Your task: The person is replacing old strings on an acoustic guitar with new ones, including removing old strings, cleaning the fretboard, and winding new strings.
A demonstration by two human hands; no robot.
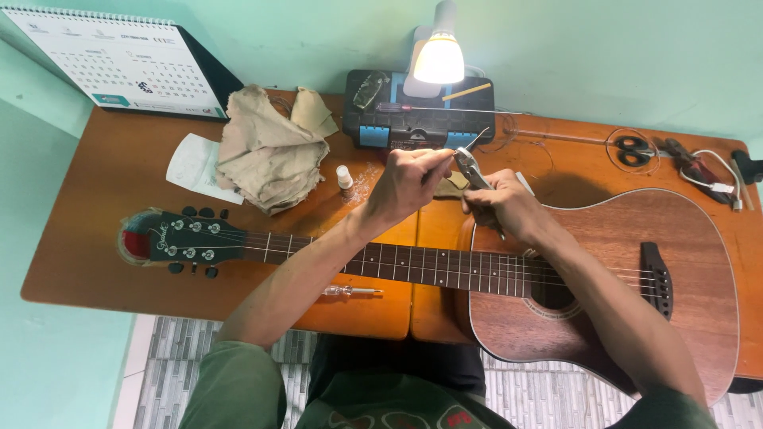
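Observation:
An acoustic guitar (pixel 604 262) lies flat across the wooden table (pixel 103 199), headstock (pixel 179 238) to the left, body to the right. Above the neck near the body, my right hand (pixel 509 208) grips metal needle-nose pliers (pixel 470 163) with the jaws pointing up and away. My left hand (pixel 409 181) pinches something small at the plier jaws, with thumb and fingers closed; the item itself is too small to make out, possibly a thin string end.
A crumpled beige cloth (pixel 270 147) and a paper slip lie at the back left beside a desk calendar (pixel 127 63). A small bottle (pixel 345 180), a black-and-blue toolbox (pixel 417 111) under a lit lamp (pixel 437 52), scissors (pixel 632 148), cables and a screwdriver (pixel 350 291) surround the guitar.

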